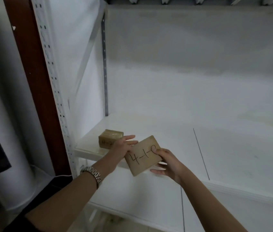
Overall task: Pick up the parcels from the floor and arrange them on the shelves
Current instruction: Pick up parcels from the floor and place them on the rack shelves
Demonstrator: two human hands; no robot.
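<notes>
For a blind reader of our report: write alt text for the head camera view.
The right hand pinches a flat brown parcel marked 4-1- above a white shelf; the left hand, wearing a watch, touches its left corner with straight fingers. A smaller brown box sits on the shelf behind.

- Flat brown parcel [143, 155], hand-marked "4-1-" with a last character half under my thumb: I held it tilted over the front edge of the upper shelf [182, 131].
- My right hand [167, 163]: pinched the parcel's right end, thumb on the written face, fingers beneath.
- My left hand [124, 146]: straight fingers lay against its upper left edge.
- Small brown parcel [109, 138], writing on its front: stood at the shelf's left corner, just behind my left hand.
- Metal wristwatch [93, 174]: on my left wrist.
- Thin dark line [201, 153]: crossed the shelf board to my right.
- Lower shelf [140, 198]: white, under my forearms.
- Perforated upright [52, 72]: stood at the left.
</notes>
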